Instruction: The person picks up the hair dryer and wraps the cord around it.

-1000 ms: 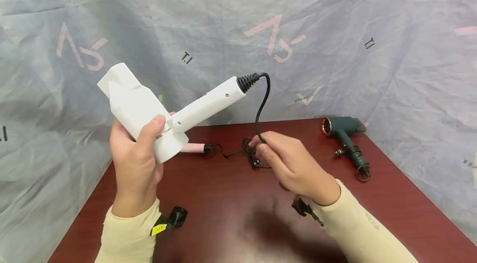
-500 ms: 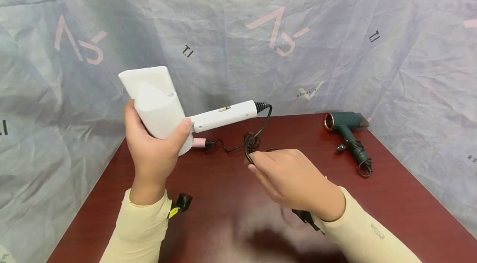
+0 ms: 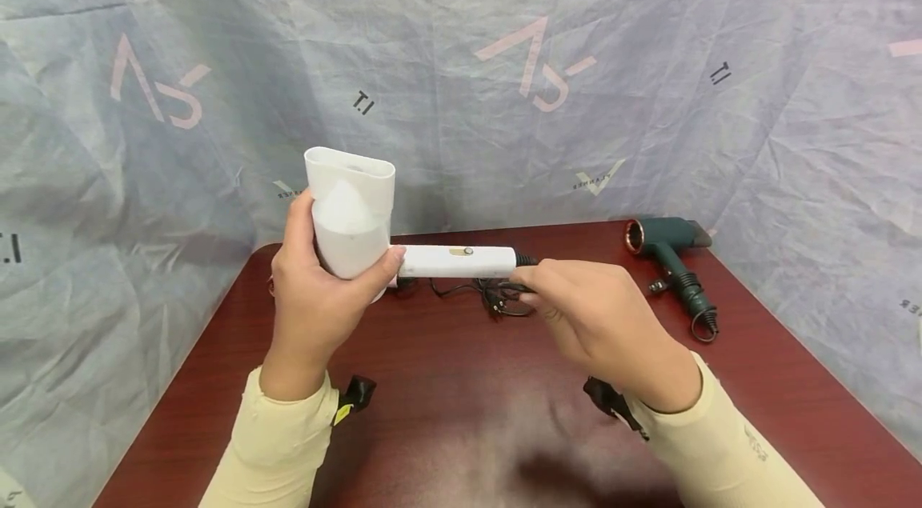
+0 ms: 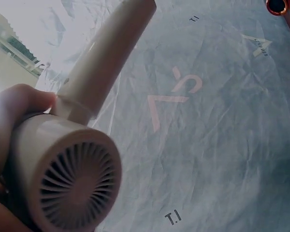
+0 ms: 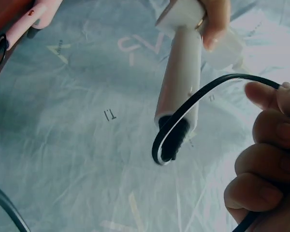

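My left hand [image 3: 310, 300] grips the white hair dryer [image 3: 353, 220] by its barrel, thumb near the handle joint. The wide flat nozzle points up, and the handle [image 3: 457, 262], with a small gold switch plate, lies level toward the right. In the left wrist view, the round slotted air grille [image 4: 79, 188] faces the camera. My right hand [image 3: 598, 316] is close to the handle's end in the head view. Its curled fingers hold the black cord [image 5: 203, 92], which loops back from the ribbed sleeve [image 5: 173, 140] in the right wrist view.
A dark green hair dryer [image 3: 666, 234] with its cord wrapped lies on the right of the red-brown table [image 3: 432, 380]. Behind the white one, a pink hair dryer [image 5: 26, 24] is mostly hidden in the head view; its coiled cord and plug [image 3: 497, 302] lie mid-table. Grey printed sheeting [image 3: 432, 28] surrounds the table.
The white hair dryer has turned in my left hand and moved right, its handle swinging down to level. My right hand has shifted along the cord and now sits by the handle's end.
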Demonstrator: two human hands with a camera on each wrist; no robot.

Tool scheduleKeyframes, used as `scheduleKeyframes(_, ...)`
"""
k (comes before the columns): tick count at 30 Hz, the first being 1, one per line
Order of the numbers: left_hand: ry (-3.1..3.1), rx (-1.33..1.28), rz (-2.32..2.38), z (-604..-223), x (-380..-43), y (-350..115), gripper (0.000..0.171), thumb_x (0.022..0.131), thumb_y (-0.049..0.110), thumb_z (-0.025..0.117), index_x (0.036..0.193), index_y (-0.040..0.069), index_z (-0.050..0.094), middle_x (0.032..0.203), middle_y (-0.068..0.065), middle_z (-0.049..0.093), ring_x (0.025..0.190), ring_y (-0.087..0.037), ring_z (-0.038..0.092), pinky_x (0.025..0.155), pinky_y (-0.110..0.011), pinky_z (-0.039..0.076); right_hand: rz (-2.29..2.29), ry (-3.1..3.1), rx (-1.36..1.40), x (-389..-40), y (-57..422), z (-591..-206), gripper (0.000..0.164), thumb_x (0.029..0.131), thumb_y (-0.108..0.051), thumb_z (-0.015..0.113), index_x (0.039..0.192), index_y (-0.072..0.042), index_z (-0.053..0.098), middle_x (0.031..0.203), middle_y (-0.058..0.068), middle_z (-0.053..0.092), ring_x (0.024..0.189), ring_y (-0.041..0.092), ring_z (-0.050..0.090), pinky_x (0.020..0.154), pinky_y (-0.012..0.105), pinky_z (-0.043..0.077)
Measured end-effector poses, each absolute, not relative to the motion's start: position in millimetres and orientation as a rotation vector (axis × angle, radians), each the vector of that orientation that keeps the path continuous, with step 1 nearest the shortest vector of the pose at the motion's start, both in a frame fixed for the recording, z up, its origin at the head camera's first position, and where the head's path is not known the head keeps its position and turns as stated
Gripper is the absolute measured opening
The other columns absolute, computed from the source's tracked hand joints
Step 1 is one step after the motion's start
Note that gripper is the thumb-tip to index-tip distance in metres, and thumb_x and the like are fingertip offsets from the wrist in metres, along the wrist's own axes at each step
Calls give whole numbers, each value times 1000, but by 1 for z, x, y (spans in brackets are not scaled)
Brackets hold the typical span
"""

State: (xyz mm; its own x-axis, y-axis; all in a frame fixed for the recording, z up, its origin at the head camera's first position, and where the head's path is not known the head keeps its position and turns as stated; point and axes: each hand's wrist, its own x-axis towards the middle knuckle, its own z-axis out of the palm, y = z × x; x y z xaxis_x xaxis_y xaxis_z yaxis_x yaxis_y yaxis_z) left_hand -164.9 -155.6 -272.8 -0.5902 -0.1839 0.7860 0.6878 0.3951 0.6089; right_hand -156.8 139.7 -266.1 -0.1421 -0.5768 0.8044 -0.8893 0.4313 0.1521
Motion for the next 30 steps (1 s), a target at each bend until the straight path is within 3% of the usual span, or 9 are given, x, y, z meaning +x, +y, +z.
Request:
scheduleKeyframes(7, -1928, -495, -1397, -272, -160, -155, 75, 69, 0, 84, 136, 16, 55, 106, 2, 67, 91, -17, 63, 76, -29, 51, 515, -1809, 1234, -162, 143, -263, 33, 111, -30, 45, 103, -8, 68, 76, -10, 53, 64, 2, 44, 58, 20, 40)
scheduleKeyframes(14, -1765, -695, -1695, -270, -158, -151, 70, 68, -14, 79, 130, 5, 53, 107, -11, 68, 90, -28, 71, 77, -34, 59, 648, -1899, 1187, -170, 147, -267, 33, 111, -29, 45, 104, -8, 69, 90, -7, 67, 72, 3, 54, 68, 20, 46)
scheduleKeyframes(23, -1517, -853, -1787, -269, -161, -151, 69, 68, -17, 74, 131, -2, 50, 105, -19, 65, 84, -31, 75, 82, -38, 63, 746, -2136, 1121, -175, 151, -274, 15, 108, -17, 53, 109, -18, 67, 88, -13, 60, 70, 3, 49, 69, 16, 42)
scheduleKeyframes(30, -1431, -846, -1806, -268, -160, -150, 69, 68, -19, 73, 131, -1, 51, 106, -18, 65, 86, -31, 74, 83, -39, 63, 827, -2240, 1132, -177, 146, -282, 10, 104, -17, 60, 105, -25, 65, 85, -19, 63, 75, 2, 57, 68, 19, 47)
